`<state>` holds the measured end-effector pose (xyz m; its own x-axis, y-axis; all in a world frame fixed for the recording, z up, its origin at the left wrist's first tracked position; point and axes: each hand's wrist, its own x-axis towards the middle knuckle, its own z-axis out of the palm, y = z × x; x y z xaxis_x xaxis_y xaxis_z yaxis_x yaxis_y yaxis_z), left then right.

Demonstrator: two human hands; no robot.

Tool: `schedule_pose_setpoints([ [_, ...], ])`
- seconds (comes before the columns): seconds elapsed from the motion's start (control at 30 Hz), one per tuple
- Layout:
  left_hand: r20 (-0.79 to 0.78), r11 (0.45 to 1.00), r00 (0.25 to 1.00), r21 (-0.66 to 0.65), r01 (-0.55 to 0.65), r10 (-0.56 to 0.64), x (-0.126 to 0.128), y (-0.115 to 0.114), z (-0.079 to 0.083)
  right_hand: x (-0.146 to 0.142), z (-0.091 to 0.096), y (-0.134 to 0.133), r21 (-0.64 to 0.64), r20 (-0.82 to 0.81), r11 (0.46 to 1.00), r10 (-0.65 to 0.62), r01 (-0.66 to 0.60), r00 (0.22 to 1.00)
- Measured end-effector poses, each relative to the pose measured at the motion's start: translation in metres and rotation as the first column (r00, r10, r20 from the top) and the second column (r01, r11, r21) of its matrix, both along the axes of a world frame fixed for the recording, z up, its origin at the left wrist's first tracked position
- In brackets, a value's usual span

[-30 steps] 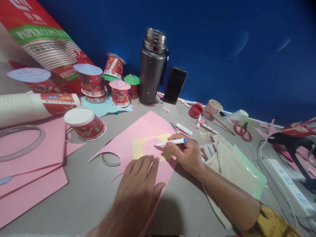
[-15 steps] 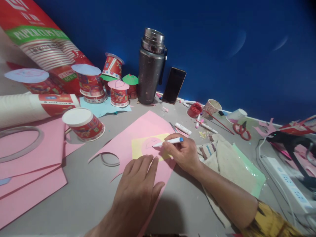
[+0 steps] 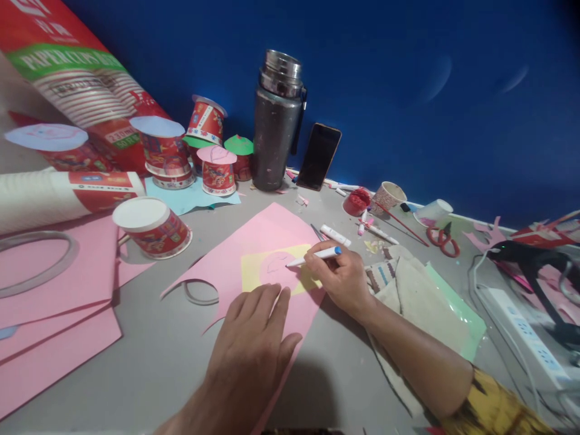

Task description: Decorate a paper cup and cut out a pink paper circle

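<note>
Pink on the head view: a round pink paper disc (image 3: pixel 274 272), line-marked, lies on a rectangular yellow paper piece (image 3: pixel 250 277), mid-bench (image 3: pixel 158 356). And there, the white plastic blue-ended marker (image 3: pixel 325 254) has just slid rightward over it, so the drawing seems to be advancing! Right hand (image 3: pixel 347 279) pinches it, forearm angling from the near right corner; left hand (image 3: pixel 256 335), grasping nothing, lies flat, thumb out.

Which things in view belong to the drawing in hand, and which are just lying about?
In use:
marker, in the right hand
pink circle, bearing drawn lines
yellow paper around it
pink sheet, partly under the left hand

Apparently just lying about:
flask
phone
scissors
cloth
power strip
</note>
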<state>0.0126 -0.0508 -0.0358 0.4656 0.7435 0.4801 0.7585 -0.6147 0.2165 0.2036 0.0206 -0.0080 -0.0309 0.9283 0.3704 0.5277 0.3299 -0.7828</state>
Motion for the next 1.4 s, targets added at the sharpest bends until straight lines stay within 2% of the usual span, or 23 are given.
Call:
schedule_pose_setpoints([
  [0.17,-0.003,1.0,1.0,0.003,0.001,-0.001,-0.0016,-0.0001,-0.0006,0.0024,0.0007,0.0026,0.03,-0.007,0.999,-0.029,0.029,1.0],
  [0.37,0.014,1.0,1.0,-0.006,0.002,-0.002,-0.0015,-0.0006,-0.0019,0.0007,0.0008,0.0016,-0.004,-0.005,1.0,0.007,-0.007,1.0],
  [0.53,0.012,1.0,1.0,0.007,0.007,-0.007,-0.001,-0.0001,-0.0012,0.0014,0.0021,0.0042,0.004,-0.05,0.998,-0.061,0.061,0.997],
  [0.7,0.018,1.0,1.0,-0.007,0.012,-0.011,-0.0009,-0.0004,-0.0016,0.002,0.0001,0.0043,-0.011,-0.014,1.0,-0.007,0.007,1.0],
  [0.87,0.013,1.0,1.0,0.004,0.01,-0.01,-0.0012,0.0003,-0.0003,0.0022,0.0013,0.0059,-0.009,-0.021,0.996,-0.086,0.085,0.996],
  [1.07,0.004,1.0,1.0,0.003,0.014,-0.014,-0.0019,0.0006,-0.0002,0.0014,-0.0007,0.0039,-0.021,-0.015,1.0,0.0,-0.001,1.0],
  [1.23,0.014,1.0,1.0,0.02,0.008,-0.008,-0.0013,0.0005,-0.0007,0.0032,-0.0021,0.0083,-0.033,-0.029,0.997,-0.066,0.065,0.997],
  [1.4,0.008,1.0,1.0,0.008,0.007,-0.007,-0.002,0.0005,0.0002,0.004,-0.0022,0.0097,-0.042,-0.019,0.998,-0.045,0.044,0.999],
])
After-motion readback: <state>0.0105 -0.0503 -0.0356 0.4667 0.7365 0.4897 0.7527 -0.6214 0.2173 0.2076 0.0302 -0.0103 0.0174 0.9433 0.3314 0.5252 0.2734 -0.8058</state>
